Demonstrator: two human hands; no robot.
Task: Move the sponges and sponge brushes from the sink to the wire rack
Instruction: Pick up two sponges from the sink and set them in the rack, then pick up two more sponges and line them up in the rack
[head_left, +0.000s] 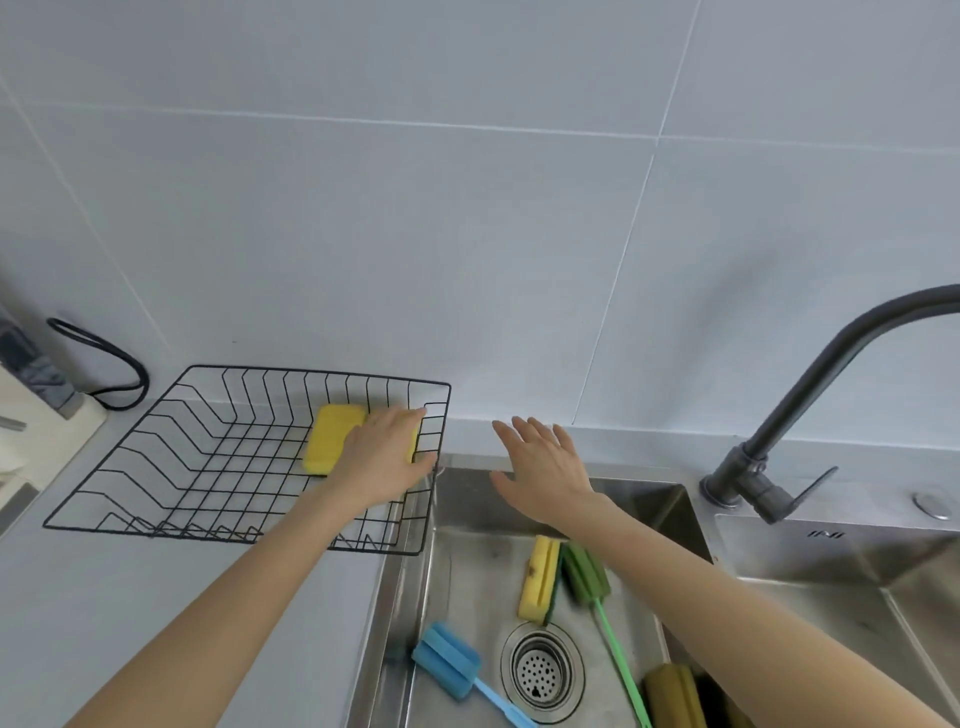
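A black wire rack (156, 457) stands on the counter left of the steel sink (467, 582). My left hand (387, 454) lies inside the rack's right end, fingers on a yellow sponge (330, 439) resting on the rack floor. My right hand (540, 467) hovers open, fingers spread, above the sink's back edge, holding nothing. In the sink lie a yellow sponge with a green backing (540, 579), a green sponge brush (587, 571) with a long green handle, a blue sponge brush (447, 660), and an olive-yellow sponge (672, 693) at the bottom edge.
A dark faucet (810, 395) arches over the sink's right side. The drain strainer (543, 673) sits in the sink floor. A black cable (111, 358) and a grey object stand at the far left by the tiled wall.
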